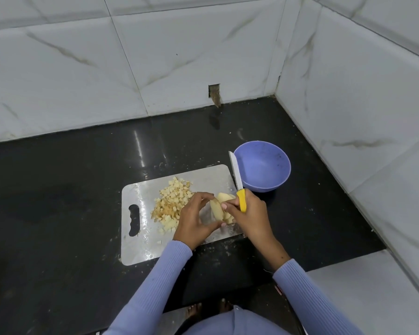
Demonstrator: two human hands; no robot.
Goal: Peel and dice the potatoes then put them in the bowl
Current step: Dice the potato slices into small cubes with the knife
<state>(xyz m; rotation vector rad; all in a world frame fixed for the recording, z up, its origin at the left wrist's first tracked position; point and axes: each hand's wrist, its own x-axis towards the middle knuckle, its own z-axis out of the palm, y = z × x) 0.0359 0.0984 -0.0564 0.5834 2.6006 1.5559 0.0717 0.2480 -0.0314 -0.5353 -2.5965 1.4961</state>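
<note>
Judging by the diced pile [173, 201] left on the cutting board [140, 245], dicing is under way — peeled potato slices [217, 209] are pinched by the left hand [196, 221], the knife [238, 182] is gripped by the right hand [249, 213] — regrouping, cross-cuts, then transfer to the far-right bowl [261, 165] are called for.

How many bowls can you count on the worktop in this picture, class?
1. The purple bowl stands on the black worktop, just beyond the right edge of the cutting board, behind the knife. No other bowl shows; nothing seems to hide one.
</note>
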